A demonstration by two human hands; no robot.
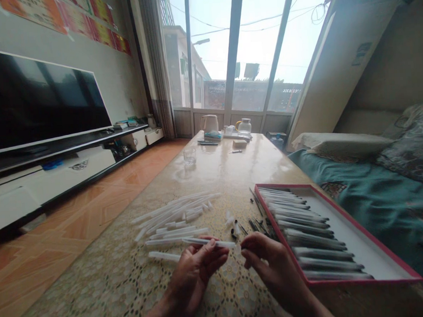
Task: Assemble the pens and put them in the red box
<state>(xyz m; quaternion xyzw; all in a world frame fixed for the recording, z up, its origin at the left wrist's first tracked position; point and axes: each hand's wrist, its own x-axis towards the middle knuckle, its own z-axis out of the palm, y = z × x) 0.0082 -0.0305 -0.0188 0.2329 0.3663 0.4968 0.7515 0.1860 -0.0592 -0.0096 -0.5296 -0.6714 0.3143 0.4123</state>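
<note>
My left hand is closed around a white pen barrel that lies across its fingertips and points right. Close to the barrel's right end, my right hand has its fingers pinched together on something too small to make out. Just beyond the hands lies a pile of white barrels and caps on the patterned table. Several dark refills and small parts lie between the pile and a red-rimmed box, which holds a row of assembled pens.
Farther along the table stand a drinking glass, a kettle and a glass jug. A TV on a low cabinet runs along the left. A teal-covered sofa borders the table's right side.
</note>
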